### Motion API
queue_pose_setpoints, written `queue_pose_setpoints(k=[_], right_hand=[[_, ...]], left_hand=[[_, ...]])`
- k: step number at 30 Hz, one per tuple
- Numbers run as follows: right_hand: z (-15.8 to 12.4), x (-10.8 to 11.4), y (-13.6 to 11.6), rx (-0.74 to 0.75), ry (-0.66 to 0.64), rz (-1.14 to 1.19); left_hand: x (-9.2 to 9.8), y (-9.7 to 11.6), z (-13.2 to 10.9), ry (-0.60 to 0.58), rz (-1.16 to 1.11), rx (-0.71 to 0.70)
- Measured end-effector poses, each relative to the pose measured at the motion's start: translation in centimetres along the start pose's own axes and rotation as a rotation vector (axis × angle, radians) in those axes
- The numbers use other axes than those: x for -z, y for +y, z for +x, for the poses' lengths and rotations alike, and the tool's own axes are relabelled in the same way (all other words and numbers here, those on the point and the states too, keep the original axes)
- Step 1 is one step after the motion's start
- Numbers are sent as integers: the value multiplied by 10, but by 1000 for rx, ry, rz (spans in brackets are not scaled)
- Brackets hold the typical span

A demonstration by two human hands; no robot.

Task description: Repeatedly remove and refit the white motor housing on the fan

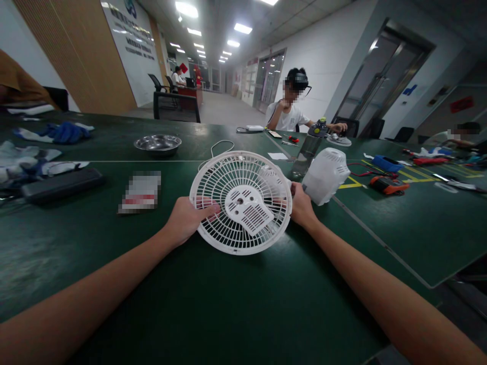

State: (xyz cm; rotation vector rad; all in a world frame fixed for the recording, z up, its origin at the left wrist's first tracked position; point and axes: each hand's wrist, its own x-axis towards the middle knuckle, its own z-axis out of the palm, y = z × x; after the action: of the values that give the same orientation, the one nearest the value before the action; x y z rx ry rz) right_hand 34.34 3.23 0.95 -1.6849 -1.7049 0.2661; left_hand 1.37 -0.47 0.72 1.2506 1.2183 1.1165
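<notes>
A round white fan grille (249, 210) with a vented plate at its centre is held up above the green table, tilted toward me. My left hand (188, 218) grips its left rim, the thumb lying across the bars. On the opposite rim my right hand (302, 205) is closed, its fingers partly hidden behind the grille. A thin pale cord (223, 143) loops out behind the grille's top. Just right of my right hand stands a white plastic housing (327, 176) with slots in its upper end.
A clear bottle (309, 149) rises behind the housing. A metal bowl (158, 144) and a small packet (140, 191) lie to the left, near a dark case (63, 185) and gloves (68, 133). An orange multimeter (388, 185) lies right. Across the table sits a person (288, 114).
</notes>
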Motion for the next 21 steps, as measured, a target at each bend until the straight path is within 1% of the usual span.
queue_pose_setpoints(k=[3, 6, 7, 9, 10, 11, 12, 13, 14, 16, 18, 19, 20, 21], right_hand=[[1, -3, 0, -77, -42, -183], [1, -3, -1, -88, -53, -275], [0, -1, -2, -66, -37, -269], [-4, 4, -8, 38, 25, -174], [-6, 7, -11, 102, 45, -79], [-10, 9, -16, 148, 35, 49], [-14, 11, -21, 161, -12, 207], [-19, 12, -26, 133, -91, 384], [-25, 11, -32, 70, -195, 563], [-37, 9, -45, -105, -419, 872], [-50, 5, -57, -257, -624, 1063], [-55, 3, -62, -311, -706, 1129], [-60, 2, -67, -345, -760, 1181], [-63, 0, -71, -354, -779, 1221]], left_hand=[[0, 1, -1, 8, 6, -8], [1, 1, -1, -7, 30, -26], [2, 0, -2, -9, 43, -32], [2, 0, -2, 0, 66, -43], [2, 0, -2, 9, 77, -47], [2, 1, -2, 21, 91, -51], [1, 1, -3, 33, 107, -57], [1, 2, -3, 45, 127, -68], [1, 3, -4, 53, 154, -86], [2, 4, -7, 58, 219, -153], [4, 5, -9, 66, 274, -233], [5, 5, -10, 80, 296, -266], [5, 5, -11, 100, 315, -292], [6, 5, -12, 122, 333, -310]])
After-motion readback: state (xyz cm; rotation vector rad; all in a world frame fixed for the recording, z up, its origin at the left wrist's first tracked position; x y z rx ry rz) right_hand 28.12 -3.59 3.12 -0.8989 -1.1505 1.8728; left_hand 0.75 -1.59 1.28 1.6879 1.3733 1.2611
